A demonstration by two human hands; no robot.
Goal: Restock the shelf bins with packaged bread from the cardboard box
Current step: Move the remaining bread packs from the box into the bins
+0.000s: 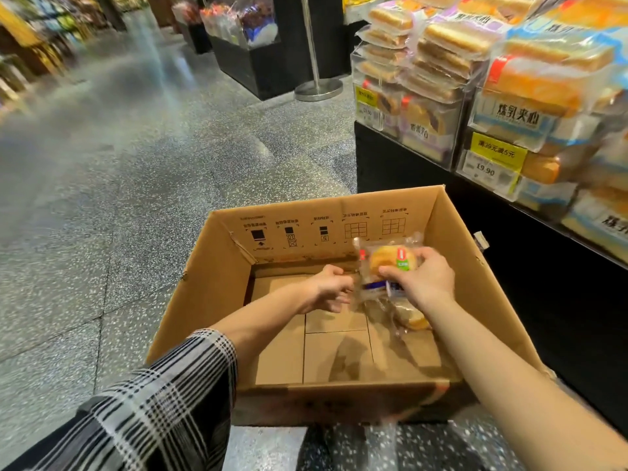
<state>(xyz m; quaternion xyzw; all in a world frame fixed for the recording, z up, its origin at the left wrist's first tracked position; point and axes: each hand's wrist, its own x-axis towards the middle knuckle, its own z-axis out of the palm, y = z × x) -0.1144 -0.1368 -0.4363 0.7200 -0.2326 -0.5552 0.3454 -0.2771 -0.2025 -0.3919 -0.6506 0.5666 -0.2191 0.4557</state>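
Plaid sleeve [163, 396] and bare forearms reach from the near edge down into the cardboard box [217, 287] on the speckled floor [119, 171]. Right hand [423, 283], fingers curled, grips a clear-wrapped round bread packet [387, 261] raised above the box floor; a blue-labelled wrapper hangs just below the fingertips. Left hand [328, 288], loosely curled, touches the packet's left edge; whether it pinches the film cannot be told. One more packet [409, 317] lies under the right wrist; otherwise the box bottom shows bare cardboard, so unloading appears nearly finished. Shelf bins [441, 107], beyond and right of the fingers, are already heaped above their clear walls. Box walls rise on every side of the fingers, so the way out is upward; the black shelf base [401, 158] stands just beside the box's right wall.
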